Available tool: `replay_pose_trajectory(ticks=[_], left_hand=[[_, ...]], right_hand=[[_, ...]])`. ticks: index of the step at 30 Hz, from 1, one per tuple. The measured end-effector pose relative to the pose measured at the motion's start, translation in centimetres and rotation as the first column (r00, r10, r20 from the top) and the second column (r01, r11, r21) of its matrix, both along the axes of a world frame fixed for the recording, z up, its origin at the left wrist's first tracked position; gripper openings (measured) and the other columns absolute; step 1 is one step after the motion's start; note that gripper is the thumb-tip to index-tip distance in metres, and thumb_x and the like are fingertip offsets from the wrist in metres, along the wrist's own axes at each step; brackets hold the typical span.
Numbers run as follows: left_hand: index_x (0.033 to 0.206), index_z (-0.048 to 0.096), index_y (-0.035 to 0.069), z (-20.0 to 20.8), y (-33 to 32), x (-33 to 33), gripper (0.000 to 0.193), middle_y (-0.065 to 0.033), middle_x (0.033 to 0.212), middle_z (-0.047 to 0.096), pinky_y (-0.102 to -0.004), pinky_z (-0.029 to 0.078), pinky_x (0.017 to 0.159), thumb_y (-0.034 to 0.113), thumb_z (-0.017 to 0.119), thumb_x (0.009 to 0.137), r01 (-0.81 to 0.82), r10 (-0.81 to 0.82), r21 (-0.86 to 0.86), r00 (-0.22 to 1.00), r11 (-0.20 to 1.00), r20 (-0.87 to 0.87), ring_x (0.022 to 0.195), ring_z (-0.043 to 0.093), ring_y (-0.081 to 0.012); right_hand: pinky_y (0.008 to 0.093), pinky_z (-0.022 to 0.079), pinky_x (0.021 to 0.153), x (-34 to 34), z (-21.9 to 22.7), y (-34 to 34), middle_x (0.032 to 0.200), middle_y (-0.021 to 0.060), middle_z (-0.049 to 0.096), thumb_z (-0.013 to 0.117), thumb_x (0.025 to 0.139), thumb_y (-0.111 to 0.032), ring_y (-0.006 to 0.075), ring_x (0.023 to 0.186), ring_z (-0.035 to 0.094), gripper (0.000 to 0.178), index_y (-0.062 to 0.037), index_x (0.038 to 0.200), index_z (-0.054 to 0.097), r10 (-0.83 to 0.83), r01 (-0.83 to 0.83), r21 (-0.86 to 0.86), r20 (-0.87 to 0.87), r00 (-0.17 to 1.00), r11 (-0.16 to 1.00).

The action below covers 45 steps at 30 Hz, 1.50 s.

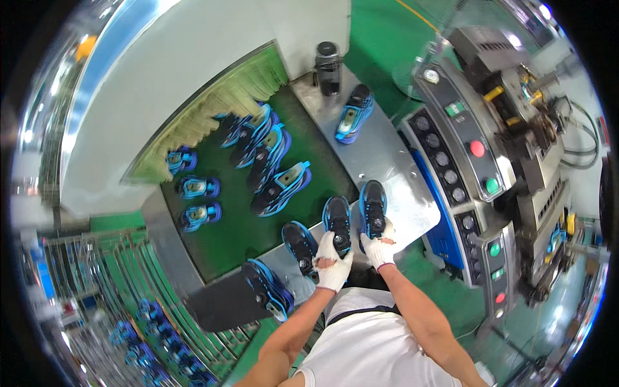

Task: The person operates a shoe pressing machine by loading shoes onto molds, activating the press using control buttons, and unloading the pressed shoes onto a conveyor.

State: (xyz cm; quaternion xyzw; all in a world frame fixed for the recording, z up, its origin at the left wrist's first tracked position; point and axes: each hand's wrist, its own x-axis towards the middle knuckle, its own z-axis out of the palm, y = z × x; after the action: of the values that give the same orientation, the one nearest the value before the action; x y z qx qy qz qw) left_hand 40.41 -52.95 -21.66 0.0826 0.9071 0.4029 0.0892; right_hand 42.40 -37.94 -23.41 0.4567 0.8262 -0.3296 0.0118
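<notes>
Both my hands wear white gloves with the fingertips partly bare. My left hand (333, 263) is closed on the near end of a black-and-blue sneaker (336, 216) that points away from me over the metal table's edge. Just right of it, my right hand (380, 248) grips the near end of another sneaker (373, 205) of the same kind. The two sneakers stand side by side, slightly apart. To the left of my left hand lies a third sneaker (298, 242), and farther left one more sneaker (267, 289) rests on its side near a black mat (222, 303).
A green conveyor belt (225, 245) carries several sneakers from under a fringed curtain (213, 106). On the metal table (393, 174) stand a lone sneaker (355, 116) and a dark bottle (328, 68). A machine with a button panel (461, 129) rises at right; a shoe rack (161, 342) is lower left.
</notes>
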Motion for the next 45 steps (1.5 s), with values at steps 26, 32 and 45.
replay_pose_trajectory(ticks=[26, 32, 45], left_hand=[[0.141, 0.048, 0.000, 20.6, 28.6, 10.4, 0.075, -0.0135, 0.125, 0.065, -0.0365, 0.049, 0.102, 0.004, 0.078, 0.073, 0.751, -0.869, 0.590, -0.469, -0.298, 0.159, 0.112, 0.063, -0.0204], [0.151, 0.038, -0.001, 23.6, 31.7, 31.4, 0.080, -0.0209, 0.135, 0.061, -0.0380, 0.049, 0.106, 0.004, 0.074, 0.079, 0.471, -0.627, 0.552, -0.769, -0.688, -0.125, 0.124, 0.061, -0.0277], [0.146, 0.045, -0.003, 17.5, 31.7, 35.7, 0.064, -0.0285, 0.147, 0.049, -0.0435, 0.035, 0.118, 0.030, 0.061, 0.094, 0.581, -0.678, 0.350, -0.642, -0.735, -0.358, 0.140, 0.045, -0.0396]], right_hand=[[0.0394, 0.050, 0.058, 24.7, 18.0, -4.6, 0.075, 0.0065, 0.069, 0.085, 0.079, -0.046, 0.0189, 0.056, 0.059, 0.056, 0.0036, 0.103, 0.075, -0.718, 0.717, -0.641, -0.360, -0.595, -0.273], [0.0442, 0.049, 0.100, 33.7, 23.4, -9.5, 0.124, 0.0207, 0.068, 0.083, 0.078, -0.039, 0.0344, 0.114, 0.066, 0.077, 0.0004, 0.137, 0.054, -0.558, 0.647, 0.028, -0.536, -0.633, -0.762], [0.0413, 0.041, 0.116, 45.6, 24.9, -0.8, 0.151, 0.0201, 0.048, 0.054, 0.100, 0.001, 0.0301, 0.133, 0.053, 0.049, 0.0078, 0.147, 0.042, -0.605, 0.845, 0.296, -0.795, -0.041, -0.446]])
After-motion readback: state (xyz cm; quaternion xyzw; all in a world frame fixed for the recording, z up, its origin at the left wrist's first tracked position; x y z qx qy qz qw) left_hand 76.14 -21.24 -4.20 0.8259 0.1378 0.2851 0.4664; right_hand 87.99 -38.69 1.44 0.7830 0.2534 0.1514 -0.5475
